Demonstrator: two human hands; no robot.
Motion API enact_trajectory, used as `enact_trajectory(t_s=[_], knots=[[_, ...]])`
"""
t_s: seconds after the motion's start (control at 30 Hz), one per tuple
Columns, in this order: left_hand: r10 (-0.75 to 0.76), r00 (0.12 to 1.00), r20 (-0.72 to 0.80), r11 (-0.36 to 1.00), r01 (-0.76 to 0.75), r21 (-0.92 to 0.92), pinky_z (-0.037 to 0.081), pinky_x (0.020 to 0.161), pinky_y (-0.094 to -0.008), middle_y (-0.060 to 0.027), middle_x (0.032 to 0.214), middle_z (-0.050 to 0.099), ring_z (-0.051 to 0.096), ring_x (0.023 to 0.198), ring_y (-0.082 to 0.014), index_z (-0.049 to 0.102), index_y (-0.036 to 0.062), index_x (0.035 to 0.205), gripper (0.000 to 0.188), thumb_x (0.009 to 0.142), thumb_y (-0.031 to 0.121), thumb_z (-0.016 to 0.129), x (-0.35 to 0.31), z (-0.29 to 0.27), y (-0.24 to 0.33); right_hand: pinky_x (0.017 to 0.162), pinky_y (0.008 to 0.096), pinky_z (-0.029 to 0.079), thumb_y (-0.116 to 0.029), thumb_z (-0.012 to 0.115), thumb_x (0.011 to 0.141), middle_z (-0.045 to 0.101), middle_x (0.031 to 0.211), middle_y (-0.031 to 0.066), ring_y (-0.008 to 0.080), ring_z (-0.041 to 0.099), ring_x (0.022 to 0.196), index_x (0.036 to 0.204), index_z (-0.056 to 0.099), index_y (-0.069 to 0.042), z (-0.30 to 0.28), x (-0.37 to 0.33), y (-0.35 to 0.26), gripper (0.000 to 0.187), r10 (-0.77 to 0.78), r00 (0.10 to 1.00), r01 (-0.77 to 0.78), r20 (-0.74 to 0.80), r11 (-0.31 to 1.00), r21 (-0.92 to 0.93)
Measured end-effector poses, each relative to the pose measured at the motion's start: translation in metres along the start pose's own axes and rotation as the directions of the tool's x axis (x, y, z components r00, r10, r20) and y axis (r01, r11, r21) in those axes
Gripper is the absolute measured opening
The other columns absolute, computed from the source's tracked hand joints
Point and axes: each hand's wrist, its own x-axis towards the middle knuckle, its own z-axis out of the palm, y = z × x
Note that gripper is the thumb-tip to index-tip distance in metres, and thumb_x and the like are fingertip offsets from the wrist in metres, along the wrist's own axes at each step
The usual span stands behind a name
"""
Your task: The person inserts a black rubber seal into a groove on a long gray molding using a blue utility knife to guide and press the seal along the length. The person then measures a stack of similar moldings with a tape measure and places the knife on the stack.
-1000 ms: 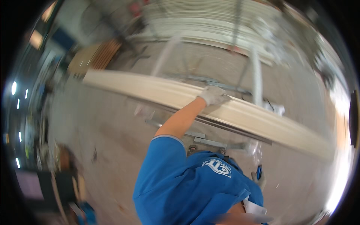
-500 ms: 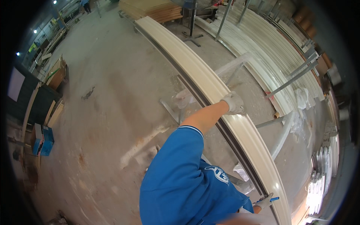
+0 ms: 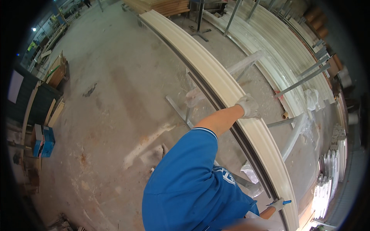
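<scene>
Stained concrete floor (image 3: 104, 115); blue box (image 3: 45, 140) at far left. Long cream panel (image 3: 216, 73) runs obliquely from top centre to lower right, above metal supports. Gloved left hand (image 3: 248, 106) lies on panel mid-length, fingers toward far edge; firmness of hold cannot be told. Gloved right hand (image 3: 276, 204), at panel's near end, closed around slim blue tool (image 3: 286, 202). Pale stacked lengths (image 3: 281, 50) upper right.

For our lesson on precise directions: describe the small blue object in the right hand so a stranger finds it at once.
Find the long cream panel running from top to lower right. Near its lower end, the gloved right hand holds the blue object: slim, unlike the broad blue shirt nearby.
</scene>
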Motion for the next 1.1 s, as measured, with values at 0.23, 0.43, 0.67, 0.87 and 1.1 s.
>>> enact_trajectory(t_s=[0.23, 0.43, 0.67, 0.87, 1.1], knots=[[-0.052, 0.997, 0.056, 0.954, 0.067, -0.292, 0.041, 0.096, -0.0366, -0.0073, 0.090, 0.076, 0.068, 0.094, -0.0243, 0.082, 0.0178, 0.095, 0.041, 0.093, 0.051, 0.058, 0.000, -0.008, 0.001, 0.039, 0.0288, 0.029, -0.017, 0.061, 0.088, 0.051, 0.058, 0.0039, 0.0119, 0.042, 0.041, 0.094, 0.054, -0.006, -0.005, 0.005, 0.000, 0.015, 0.020, 0.998, -0.019, 0.066, 1.000, -0.025], [-0.098, 0.983, 0.157, 0.945, 0.141, -0.296, 0.041, 0.097, -0.0364, -0.0068, 0.091, 0.076, 0.068, 0.100, -0.0241, 0.082, 0.0163, 0.095, 0.049, 0.091, 0.060, 0.060, 0.002, -0.015, 0.003, 0.039, 0.0284, 0.029, -0.016, 0.061, 0.089, 0.050, 0.058, 0.0035, 0.0115, 0.041, 0.042, 0.095, 0.053, -0.006, -0.004, -0.003, -0.005, 0.014, 0.016, 0.999, -0.016, 0.052, 1.000, -0.006], [-0.002, 0.997, 0.082, 0.975, 0.020, -0.221, 0.043, 0.098, -0.0419, -0.0068, 0.095, 0.075, 0.067, 0.102, -0.0264, 0.080, 0.0213, 0.103, 0.037, 0.096, 0.051, 0.059, -0.005, -0.019, -0.001, 0.039, 0.0275, 0.029, -0.014, 0.060, 0.088, 0.051, 0.059, 0.0040, 0.0114, 0.041, 0.042, 0.095, 0.054, -0.006, -0.006, 0.000, -0.008, 0.013, 0.058, 0.994, -0.058, 0.092, 0.998, 0.005], [0.074, 0.993, 0.091, 0.996, -0.069, -0.048, 0.046, 0.097, -0.0456, 0.0029, 0.109, 0.073, 0.067, 0.111, -0.0226, 0.074, 0.0406, 0.119, 0.027, 0.102, 0.032, 0.055, -0.002, -0.012, 0.000, 0.038, 0.0270, 0.030, -0.014, 0.062, 0.088, 0.052, 0.059, 0.0043, 0.0113, 0.042, 0.042, 0.095, 0.054, -0.005, -0.008, 0.008, -0.006, 0.013, 0.054, 0.992, -0.059, 0.113, 0.997, 0.041], [0.035, 0.994, 0.104, 0.994, -0.024, -0.108, 0.041, 0.107, -0.0475, 0.0013, 0.114, 0.073, 0.066, 0.116, -0.0266, 0.075, 0.0329, 0.120, 0.031, 0.104, 0.043, 0.051, 0.014, 0.007, 0.000, 0.037, 0.0275, 0.031, -0.013, 0.063, 0.087, 0.052, 0.058, 0.0057, 0.0116, 0.043, 0.041, 0.093, 0.054, -0.006, -0.008, 0.014, -0.004, 0.013, 0.069, 0.992, -0.074, 0.106, 0.996, 0.046]])
